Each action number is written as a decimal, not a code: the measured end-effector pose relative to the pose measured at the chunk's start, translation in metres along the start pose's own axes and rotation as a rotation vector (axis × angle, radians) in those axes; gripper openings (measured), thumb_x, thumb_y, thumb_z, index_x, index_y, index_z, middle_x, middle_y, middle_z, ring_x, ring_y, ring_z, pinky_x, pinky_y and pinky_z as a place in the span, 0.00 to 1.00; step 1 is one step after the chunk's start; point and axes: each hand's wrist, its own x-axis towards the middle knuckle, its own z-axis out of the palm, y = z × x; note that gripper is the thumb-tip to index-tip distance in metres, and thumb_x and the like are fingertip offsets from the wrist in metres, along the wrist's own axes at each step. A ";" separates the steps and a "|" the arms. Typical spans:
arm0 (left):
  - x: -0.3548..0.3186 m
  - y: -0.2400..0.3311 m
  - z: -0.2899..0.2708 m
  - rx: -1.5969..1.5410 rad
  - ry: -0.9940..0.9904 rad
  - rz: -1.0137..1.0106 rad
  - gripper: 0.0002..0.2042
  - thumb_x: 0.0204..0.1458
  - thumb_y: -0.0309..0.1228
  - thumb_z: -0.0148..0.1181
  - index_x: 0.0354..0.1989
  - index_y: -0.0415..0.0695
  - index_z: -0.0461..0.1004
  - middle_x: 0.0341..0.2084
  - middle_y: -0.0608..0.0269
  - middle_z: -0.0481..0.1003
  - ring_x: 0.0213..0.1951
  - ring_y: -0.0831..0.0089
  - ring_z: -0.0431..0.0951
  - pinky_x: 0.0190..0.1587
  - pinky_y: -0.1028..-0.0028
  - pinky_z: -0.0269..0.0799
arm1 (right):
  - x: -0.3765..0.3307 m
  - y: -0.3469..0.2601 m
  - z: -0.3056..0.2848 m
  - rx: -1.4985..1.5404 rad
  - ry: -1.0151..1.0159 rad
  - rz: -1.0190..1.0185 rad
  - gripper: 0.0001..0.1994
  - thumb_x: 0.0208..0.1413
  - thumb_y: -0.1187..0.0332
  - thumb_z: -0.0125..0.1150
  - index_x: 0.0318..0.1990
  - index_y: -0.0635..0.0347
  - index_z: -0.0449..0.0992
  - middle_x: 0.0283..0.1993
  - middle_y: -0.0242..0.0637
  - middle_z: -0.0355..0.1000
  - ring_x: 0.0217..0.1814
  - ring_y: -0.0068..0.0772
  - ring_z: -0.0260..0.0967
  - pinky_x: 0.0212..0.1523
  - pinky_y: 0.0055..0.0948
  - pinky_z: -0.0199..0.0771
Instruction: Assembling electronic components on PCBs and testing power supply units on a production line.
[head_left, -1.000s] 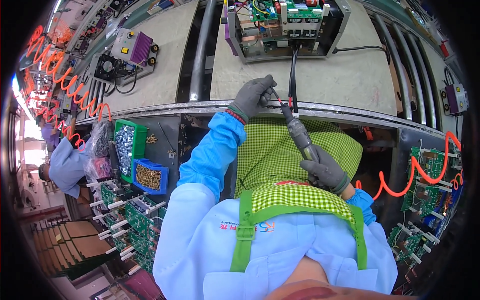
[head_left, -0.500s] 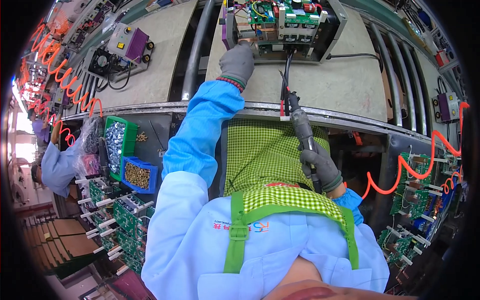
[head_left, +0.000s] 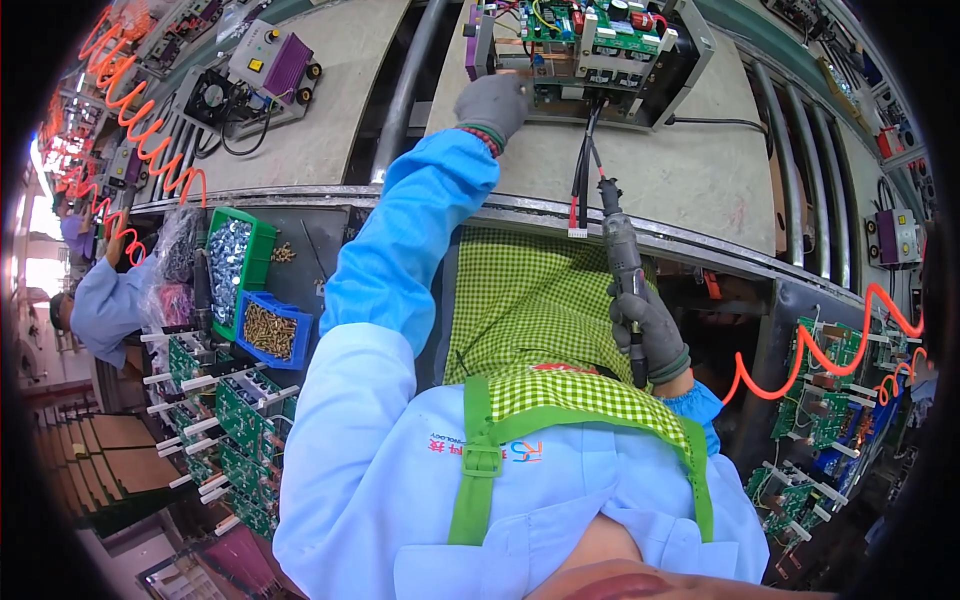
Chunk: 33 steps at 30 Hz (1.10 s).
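My left hand [head_left: 492,104], in a grey glove, is at the lower left corner of an opened power unit [head_left: 640,50] with a green circuit board on top. Its fingers are bent together against the unit's inside edge; whatever they pinch is too small to name. In my gloved right hand [head_left: 652,330] is a dark power screwdriver [head_left: 624,250], gripped around its lower body in front of my checked apron. The tool's tip points up toward the unit. Black and red wires [head_left: 580,185] hang from the unit toward me, ending in a white connector [head_left: 577,233] beside the screwdriver.
On the left are a green bin [head_left: 262,255] of silver fasteners, a blue bin [head_left: 262,358] of brass-coloured screws and stacked circuit boards [head_left: 245,415]. A purple-sided unit [head_left: 275,70] stands farther left. Orange coiled hoses [head_left: 790,385] hang at both sides. A co-worker [head_left: 105,305] is far left.
My left hand has shifted slightly right along the unit, its fingers reaching a little farther in. The screwdriver has moved slightly right and stands more upright. The whole view has tilted a little.
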 end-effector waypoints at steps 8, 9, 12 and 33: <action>-0.003 0.006 0.024 -0.270 -0.012 0.075 0.15 0.52 0.45 0.55 0.38 0.48 0.80 0.33 0.53 0.79 0.39 0.51 0.78 0.44 0.58 0.73 | -0.002 0.002 -0.002 0.010 -0.018 -0.019 0.22 0.51 0.57 0.58 0.49 0.61 0.67 0.29 0.29 0.64 0.19 0.18 0.61 0.17 0.18 0.60; -0.003 0.000 0.021 -0.355 -0.019 0.106 0.15 0.52 0.45 0.56 0.38 0.48 0.80 0.33 0.53 0.79 0.39 0.51 0.78 0.44 0.58 0.73 | -0.002 0.002 -0.002 0.011 -0.025 -0.019 0.23 0.50 0.57 0.59 0.49 0.61 0.67 0.28 0.29 0.64 0.18 0.18 0.60 0.16 0.18 0.59; -0.009 -0.017 0.011 -0.631 -0.198 0.058 0.14 0.56 0.41 0.57 0.37 0.42 0.80 0.25 0.59 0.78 0.31 0.68 0.79 0.32 0.68 0.74 | -0.001 0.002 -0.003 0.012 0.025 0.015 0.22 0.50 0.58 0.59 0.49 0.62 0.67 0.28 0.29 0.64 0.18 0.18 0.60 0.16 0.18 0.59; -0.021 -0.028 -0.008 0.181 -0.125 0.690 0.10 0.55 0.29 0.52 0.44 0.52 0.77 0.51 0.63 0.71 0.42 0.58 0.78 0.43 0.60 0.76 | 0.021 -0.006 0.022 -0.059 -0.067 0.032 0.19 0.51 0.60 0.56 0.47 0.62 0.67 0.27 0.29 0.62 0.18 0.19 0.59 0.17 0.19 0.59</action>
